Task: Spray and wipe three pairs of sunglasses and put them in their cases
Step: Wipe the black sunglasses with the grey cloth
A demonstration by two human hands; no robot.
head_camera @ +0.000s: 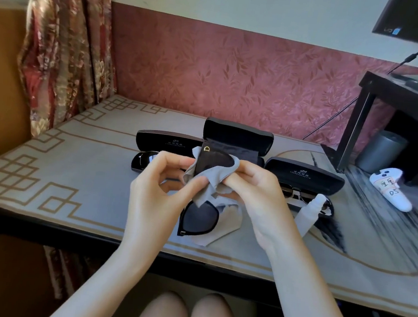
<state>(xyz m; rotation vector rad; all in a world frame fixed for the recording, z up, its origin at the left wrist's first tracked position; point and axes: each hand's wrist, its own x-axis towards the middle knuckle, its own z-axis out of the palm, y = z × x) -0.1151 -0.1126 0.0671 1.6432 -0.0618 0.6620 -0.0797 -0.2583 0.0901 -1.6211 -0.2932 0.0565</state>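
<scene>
Black sunglasses point(199, 218) with a gold D on the temple are held upright above the table. My left hand point(160, 179) pinches them through a grey cloth point(204, 187). My right hand point(254, 187) presses the same cloth against the upper lens. Three black cases stand open behind: the left case point(168, 142) holds a pair of sunglasses point(145, 157), the middle case point(237, 137) shows only a dark cloth lining, and the right case point(305, 175) holds a thin-framed pair point(294, 191). A white spray bottle point(309, 214) lies in front of the right case.
A second light cloth point(223, 225) lies on the patterned table cover point(71, 168). A white game controller point(392, 189) rests at the right. A dark stand point(402, 102) with a monitor and a grey bin point(380, 150) sit at the far right. A curtain point(68, 38) hangs at the left.
</scene>
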